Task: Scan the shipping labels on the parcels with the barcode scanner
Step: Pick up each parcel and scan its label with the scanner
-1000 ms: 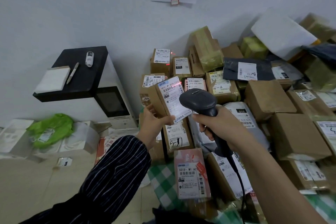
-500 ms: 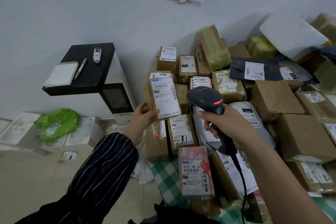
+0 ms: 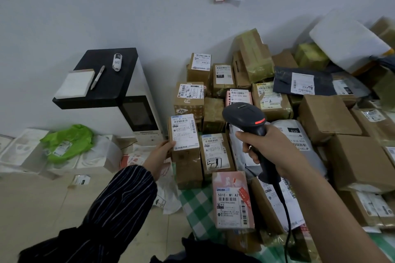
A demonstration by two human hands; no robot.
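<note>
Print on the parcel [image 3: 184,134] is blurred — the left hand [image 3: 162,152], fingers apparently curled round its edge, is half hidden. The scanner [image 3: 243,116] is gripped in the right hand [image 3: 275,151] alongside.

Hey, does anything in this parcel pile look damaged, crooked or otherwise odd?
Yes. A white foam box lies tilted atop the heap at far right, and a yellow-taped box leans askew near the wall. The shipping label just right of the held parcel looks torn along its right edge.
</note>
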